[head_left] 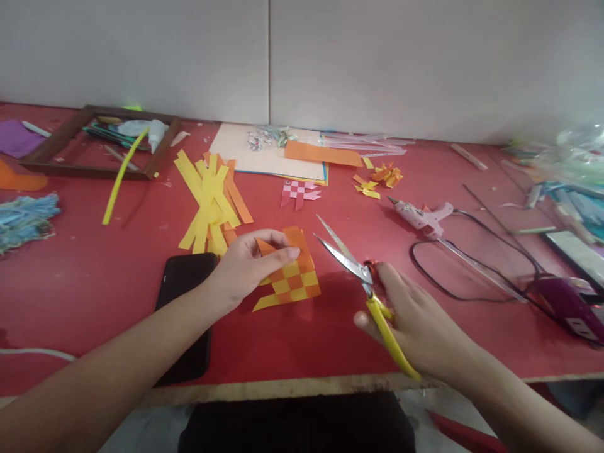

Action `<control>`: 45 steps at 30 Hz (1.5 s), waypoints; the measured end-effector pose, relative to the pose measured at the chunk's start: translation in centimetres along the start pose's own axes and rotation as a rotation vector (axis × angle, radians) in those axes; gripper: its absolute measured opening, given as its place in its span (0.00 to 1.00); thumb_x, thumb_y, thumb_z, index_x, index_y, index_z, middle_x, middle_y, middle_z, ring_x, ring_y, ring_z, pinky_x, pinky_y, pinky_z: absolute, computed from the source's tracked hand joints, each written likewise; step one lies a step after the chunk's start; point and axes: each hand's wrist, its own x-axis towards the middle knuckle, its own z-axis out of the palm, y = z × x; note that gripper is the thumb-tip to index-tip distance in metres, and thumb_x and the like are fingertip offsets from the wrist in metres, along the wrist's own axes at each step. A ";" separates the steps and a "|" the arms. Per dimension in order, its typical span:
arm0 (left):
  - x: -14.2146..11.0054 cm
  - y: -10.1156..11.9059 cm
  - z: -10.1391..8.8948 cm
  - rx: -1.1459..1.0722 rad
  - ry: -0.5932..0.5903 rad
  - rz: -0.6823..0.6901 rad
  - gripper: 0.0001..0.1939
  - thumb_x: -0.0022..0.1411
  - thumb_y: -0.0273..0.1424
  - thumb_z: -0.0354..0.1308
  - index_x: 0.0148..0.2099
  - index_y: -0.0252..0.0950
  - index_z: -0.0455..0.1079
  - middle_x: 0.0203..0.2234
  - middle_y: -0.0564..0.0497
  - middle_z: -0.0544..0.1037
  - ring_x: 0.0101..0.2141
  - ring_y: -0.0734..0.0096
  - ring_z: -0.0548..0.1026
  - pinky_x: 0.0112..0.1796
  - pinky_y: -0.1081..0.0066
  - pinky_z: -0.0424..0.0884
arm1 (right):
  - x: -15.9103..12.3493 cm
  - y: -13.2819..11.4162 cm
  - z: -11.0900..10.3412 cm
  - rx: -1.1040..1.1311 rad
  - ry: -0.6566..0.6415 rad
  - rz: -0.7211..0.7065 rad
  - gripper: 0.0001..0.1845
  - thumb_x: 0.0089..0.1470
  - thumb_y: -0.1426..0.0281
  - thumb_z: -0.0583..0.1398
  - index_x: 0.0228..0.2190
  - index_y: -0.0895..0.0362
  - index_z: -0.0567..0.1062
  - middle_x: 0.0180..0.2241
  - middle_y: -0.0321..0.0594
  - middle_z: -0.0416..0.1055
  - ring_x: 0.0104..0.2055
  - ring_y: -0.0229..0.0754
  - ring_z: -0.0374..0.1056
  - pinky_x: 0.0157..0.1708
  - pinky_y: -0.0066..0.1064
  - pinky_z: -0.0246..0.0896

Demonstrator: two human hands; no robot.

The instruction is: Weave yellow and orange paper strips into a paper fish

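Black smartphone (186,274) as landmark; the left forearm crosses it, hiding its middle. Woven orange-and-yellow paper piece (292,280) just right of the phone. Left hand (255,261) nearly closed, thumb and fingers pinching its upper left part; that corner is covered, underside unseen. One yellow tail sticks out toward the phone.

Right hand (415,314), farther right of the phone, curled around the handles of a pair of scissors (361,270). Blades parted, tips pointing toward the paper but apart from it. Fingers on the far side of the grip hidden; most of the red on one handle masked.

Yellow paper strips (210,201) heaped beyond the phone, lying over orange ones, lower ends partly lost near the left hand. Far right of the phone: a purple device (570,302), cut by the picture edge, kind unclear; clear plastic (582,145) beyond it, blurred, contents hard to read.

Surface: red tabletop (292,349), flecked with scraps, worn wooden edge (283,387) nearer than the phone. Pale panelled wall (141,56) beyond the phone, one vertical seam. Dark shape (297,428) below the edge, cut off, not identifiable.
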 end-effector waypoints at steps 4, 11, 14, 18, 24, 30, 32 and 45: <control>-0.2 0.2 0.0 0.060 -0.024 0.008 0.13 0.52 0.39 0.69 0.30 0.36 0.73 0.23 0.57 0.70 0.22 0.82 0.63 0.25 0.78 0.59 | 0.2 -0.3 0.6 -0.048 -0.049 0.005 0.26 0.54 0.45 0.53 0.37 0.56 0.61 0.30 0.44 0.68 0.27 0.45 0.66 0.26 0.35 0.59; -0.1 0.4 0.3 0.041 -0.087 0.068 0.08 0.52 0.32 0.67 0.31 0.35 0.73 0.27 0.53 0.75 0.28 0.75 0.72 0.31 0.75 0.68 | 1.0 -2.1 1.6 -0.023 -0.084 -0.010 0.25 0.53 0.46 0.55 0.35 0.55 0.60 0.30 0.42 0.68 0.28 0.45 0.66 0.25 0.32 0.57; -0.1 0.5 0.2 0.014 -0.091 0.086 0.06 0.53 0.32 0.66 0.32 0.35 0.74 0.28 0.53 0.77 0.31 0.73 0.75 0.35 0.74 0.70 | 1.2 -2.5 1.6 -0.014 -0.082 -0.003 0.22 0.53 0.48 0.56 0.32 0.54 0.58 0.28 0.39 0.67 0.26 0.43 0.64 0.24 0.31 0.54; -0.1 0.5 0.1 0.036 -0.104 0.099 0.06 0.56 0.32 0.65 0.34 0.35 0.76 0.29 0.52 0.78 0.33 0.70 0.76 0.36 0.72 0.71 | 1.4 -2.5 1.4 0.004 -0.103 0.015 0.21 0.53 0.50 0.57 0.30 0.53 0.57 0.26 0.37 0.66 0.23 0.39 0.61 0.23 0.29 0.50; -0.1 0.2 0.0 0.054 -0.093 0.137 0.06 0.56 0.33 0.66 0.34 0.36 0.77 0.30 0.52 0.79 0.34 0.71 0.76 0.39 0.73 0.71 | 1.3 -2.1 1.6 0.024 -0.129 0.028 0.22 0.53 0.49 0.56 0.28 0.52 0.55 0.24 0.34 0.65 0.21 0.37 0.59 0.22 0.28 0.47; -0.2 0.2 0.1 0.081 -0.063 0.098 0.08 0.56 0.35 0.66 0.34 0.35 0.77 0.31 0.50 0.80 0.35 0.68 0.76 0.38 0.71 0.71 | 1.3 -2.1 1.6 0.030 -0.114 0.021 0.23 0.53 0.49 0.57 0.26 0.52 0.54 0.20 0.31 0.62 0.18 0.35 0.55 0.20 0.27 0.44; -0.2 0.4 0.1 0.096 -0.049 0.095 0.08 0.56 0.35 0.66 0.34 0.36 0.77 0.31 0.50 0.80 0.34 0.68 0.76 0.38 0.71 0.71 | 1.3 -2.0 1.5 0.016 -0.110 0.025 0.23 0.53 0.49 0.57 0.26 0.51 0.54 0.19 0.30 0.61 0.17 0.35 0.55 0.20 0.27 0.43; -0.2 0.6 0.1 0.111 -0.081 0.112 0.07 0.56 0.35 0.66 0.32 0.35 0.76 0.29 0.51 0.79 0.33 0.69 0.76 0.39 0.71 0.72 | 1.2 -1.4 1.7 -0.029 -0.062 0.020 0.26 0.54 0.44 0.54 0.23 0.51 0.53 0.16 0.29 0.58 0.15 0.35 0.53 0.18 0.27 0.40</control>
